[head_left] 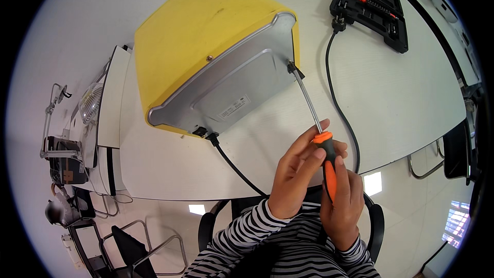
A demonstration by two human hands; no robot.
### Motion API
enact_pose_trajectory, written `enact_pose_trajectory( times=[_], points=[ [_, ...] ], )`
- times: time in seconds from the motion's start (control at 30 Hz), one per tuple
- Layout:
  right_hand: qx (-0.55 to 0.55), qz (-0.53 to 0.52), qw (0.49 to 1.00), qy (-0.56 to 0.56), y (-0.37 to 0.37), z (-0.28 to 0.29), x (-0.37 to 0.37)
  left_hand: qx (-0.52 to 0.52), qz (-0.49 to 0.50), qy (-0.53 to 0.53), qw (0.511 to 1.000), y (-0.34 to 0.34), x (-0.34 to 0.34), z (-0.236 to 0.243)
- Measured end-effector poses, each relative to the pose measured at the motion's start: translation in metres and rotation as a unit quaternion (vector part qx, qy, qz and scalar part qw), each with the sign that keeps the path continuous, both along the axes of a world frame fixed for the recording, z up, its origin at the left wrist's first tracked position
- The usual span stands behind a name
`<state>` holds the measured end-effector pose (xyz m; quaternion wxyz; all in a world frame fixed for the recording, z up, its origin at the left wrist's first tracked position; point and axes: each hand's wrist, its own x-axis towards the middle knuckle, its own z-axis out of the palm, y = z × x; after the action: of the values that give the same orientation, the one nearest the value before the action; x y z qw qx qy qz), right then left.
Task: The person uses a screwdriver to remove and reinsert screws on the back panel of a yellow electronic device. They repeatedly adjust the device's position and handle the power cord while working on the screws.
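Observation:
A yellow box-shaped appliance [190, 25] lies on the white table [401, 103], its grey metal panel [242, 77] facing me. An orange-and-black screwdriver [311, 103] reaches to a small black fitting [292, 68] at the panel's right end; whether its tip sits in a screw, I cannot tell. My left hand [296, 175] holds the upper handle, thumb across it. My right hand [343, 201] grips the lower handle. A black power cord [229, 162] plugs into the panel's lower left.
An open black tool case [368, 13] with bits lies at back right, its cable [332, 87] running forward. At left are a desk lamp [50, 103], a wire-guarded fan [90, 100], a seated person [67, 206] and a chair [128, 249]. Another chair [453, 152] stands at right.

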<state>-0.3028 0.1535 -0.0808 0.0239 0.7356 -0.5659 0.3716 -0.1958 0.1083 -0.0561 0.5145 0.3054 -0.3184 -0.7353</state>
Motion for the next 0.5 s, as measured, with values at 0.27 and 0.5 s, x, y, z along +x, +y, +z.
enact_pose_trajectory(
  times=[0.27, 0.5],
  points=[
    [0.127, 0.087, 0.966, -0.205, 0.004, 0.012, -0.004, -0.028, 0.041, -0.089, 0.995, -0.001, 0.007, -0.006],
    [0.280, 0.138, 0.802, -0.509, 0.009, 0.013, -0.006, -0.026, 0.054, -0.059, 0.996, 0.000, 0.005, -0.001]
  ],
)
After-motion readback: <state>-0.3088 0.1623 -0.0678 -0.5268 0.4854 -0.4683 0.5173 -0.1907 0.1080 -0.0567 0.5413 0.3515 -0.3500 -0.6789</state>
